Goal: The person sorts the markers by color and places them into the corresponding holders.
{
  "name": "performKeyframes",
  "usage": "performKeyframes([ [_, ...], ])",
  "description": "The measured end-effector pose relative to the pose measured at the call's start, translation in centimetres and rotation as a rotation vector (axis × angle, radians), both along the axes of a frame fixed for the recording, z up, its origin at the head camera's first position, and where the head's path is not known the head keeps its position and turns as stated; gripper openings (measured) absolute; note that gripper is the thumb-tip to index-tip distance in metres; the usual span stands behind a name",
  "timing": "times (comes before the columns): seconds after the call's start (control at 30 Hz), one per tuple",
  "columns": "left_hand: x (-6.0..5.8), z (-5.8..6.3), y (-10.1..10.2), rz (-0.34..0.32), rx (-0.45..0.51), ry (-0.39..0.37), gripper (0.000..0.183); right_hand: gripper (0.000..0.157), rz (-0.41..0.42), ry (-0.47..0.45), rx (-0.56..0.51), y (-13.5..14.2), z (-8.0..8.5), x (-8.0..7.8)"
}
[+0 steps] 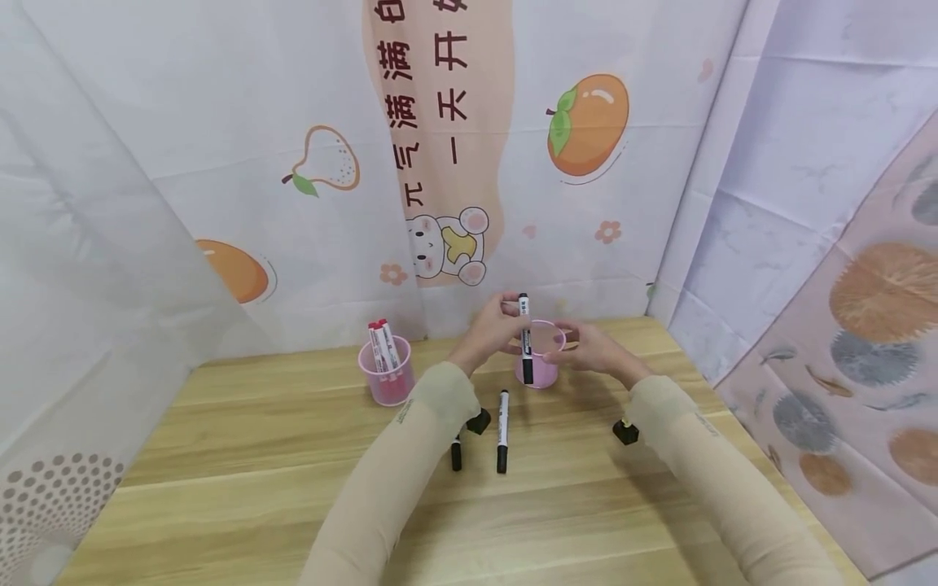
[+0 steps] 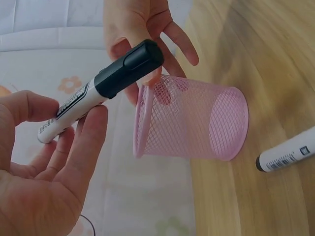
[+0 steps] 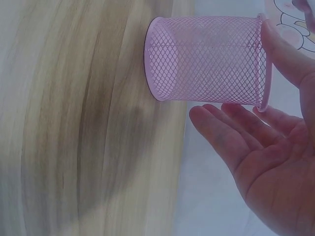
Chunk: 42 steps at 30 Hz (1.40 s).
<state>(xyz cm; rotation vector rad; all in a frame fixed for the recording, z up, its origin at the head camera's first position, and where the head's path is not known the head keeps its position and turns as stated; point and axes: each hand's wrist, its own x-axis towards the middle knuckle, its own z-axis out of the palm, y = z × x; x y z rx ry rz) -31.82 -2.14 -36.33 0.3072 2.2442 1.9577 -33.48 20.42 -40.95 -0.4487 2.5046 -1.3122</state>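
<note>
While printed cloth [image 1: 242, 98] hangs behind, the wood-grained table [image 1: 256, 456] bears pink cups [image 1: 544, 376].

Facing you: white fabric backdrop [image 1: 242, 89]. Landmark, its white cartoon animal [image 1: 432, 248]. Above the animal you have dark-red Chinese lettering [image 1: 451, 103], two columns on a peach band. Up-right of it, orange persimmon print [image 1: 597, 122]; up-left, outlined pear [image 1: 330, 159], green leaf. Just left, small orange flower [image 1: 393, 274]. Below it, your wood-grain table [image 1: 220, 488]. Far right, pinkish cloth [image 1: 777, 358], round orange and grey motifs.
</note>
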Motion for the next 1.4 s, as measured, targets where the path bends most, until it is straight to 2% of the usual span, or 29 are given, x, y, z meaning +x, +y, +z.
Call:
performKeyframes([
  [0.27,-0.9,-0.2,1.2,0.041,0.046,0.041,0.053,0.095,-0.006,-0.023,-0.019,0.0,-0.3,0.2],
  [0.53,-1.6,0.3,1.3,0.014,0.073,0.078,0.048,0.091,0.002,-0.011,-0.017,-0.2,0.1,0.3],
  [0.77,-1.7,0.8,1.3,0.073,0.077,0.092,0.035,0.087,0.025,0.001,-0.028,-0.5,-0.1,-0.3],
  [0.97,-2.0,0.5,1.8,0.088,0.103,0.084,0.040,0.088,0.009,-0.008,-0.033,-0.5,-0.4,-0.4],
  [1.17,-2.1,0.4,2.1,0.099,0.136,0.099,0.042,0.093,0.006,0.021,-0.012,-0.5,-0.2,-0.2],
  [1.27,-2.2,0.3,2.4,0.079,0.103,0.120,0.040,0.093,0.009,0.029,-0.001,-0.3,-0.1,-0.2],
  [1.4,-2.2,-0.3,2.8,0.034,0.011,0.143,0.033,0.094,0.002,0.018,0.006,-0.1,-0.3,-0.3],
])
